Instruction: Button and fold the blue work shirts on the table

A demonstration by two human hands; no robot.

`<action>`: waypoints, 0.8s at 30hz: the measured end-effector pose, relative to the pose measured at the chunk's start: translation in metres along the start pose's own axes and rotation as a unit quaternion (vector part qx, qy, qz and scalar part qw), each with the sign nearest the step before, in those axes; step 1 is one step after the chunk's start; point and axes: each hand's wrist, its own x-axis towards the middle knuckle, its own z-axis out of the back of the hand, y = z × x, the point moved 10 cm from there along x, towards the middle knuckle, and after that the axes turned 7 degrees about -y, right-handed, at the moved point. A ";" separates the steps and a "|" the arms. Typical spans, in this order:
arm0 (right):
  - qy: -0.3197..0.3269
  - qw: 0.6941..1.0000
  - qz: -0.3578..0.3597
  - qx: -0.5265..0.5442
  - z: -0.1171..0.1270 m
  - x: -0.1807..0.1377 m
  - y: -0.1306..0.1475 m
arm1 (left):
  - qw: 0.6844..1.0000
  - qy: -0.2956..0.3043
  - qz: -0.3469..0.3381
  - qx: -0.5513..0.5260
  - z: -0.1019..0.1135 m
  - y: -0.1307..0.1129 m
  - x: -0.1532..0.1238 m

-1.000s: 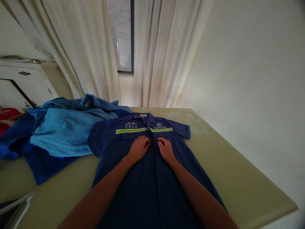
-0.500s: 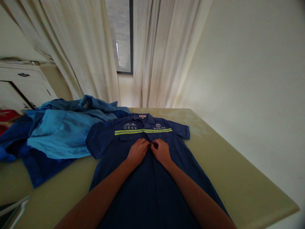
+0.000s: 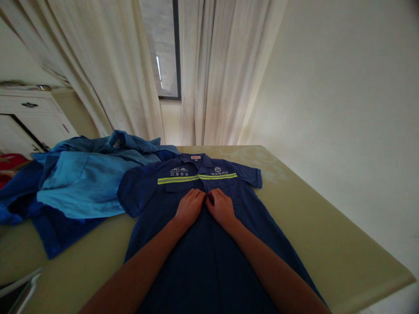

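A dark blue short-sleeved work shirt [image 3: 196, 253] with a yellow reflective chest stripe lies face up on the pale green table [image 3: 310, 226], collar away from me. My left hand [image 3: 189, 207] and my right hand [image 3: 221, 208] meet at the shirt's front placket just below the stripe. Both have their fingers curled and pinched on the placket edges, fingertips touching each other. What lies under the fingertips is hidden.
A heap of lighter blue shirts [image 3: 78, 174] lies on the table's left side, partly over the dark shirt's sleeve. White curtains [image 3: 212, 74] and a window stand behind. A white cabinet [image 3: 29, 117] is at the left, a plain wall at the right.
My two hands have drawn together at the placket, closing the gap between the shirt's front edges, and moved slightly up toward the stripe. The view has shifted a little.
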 end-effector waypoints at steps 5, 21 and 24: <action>-0.020 0.998 -0.006 0.053 -0.001 0.001 -0.006 | 0.999 0.023 0.025 -0.019 -0.004 0.005 -0.001; -0.013 0.981 0.000 0.194 -0.001 0.007 -0.009 | 0.997 0.027 0.055 -0.038 -0.005 0.012 0.000; -0.016 0.973 -0.008 0.232 -0.003 0.009 -0.013 | 0.998 0.013 0.039 -0.037 -0.001 0.010 0.001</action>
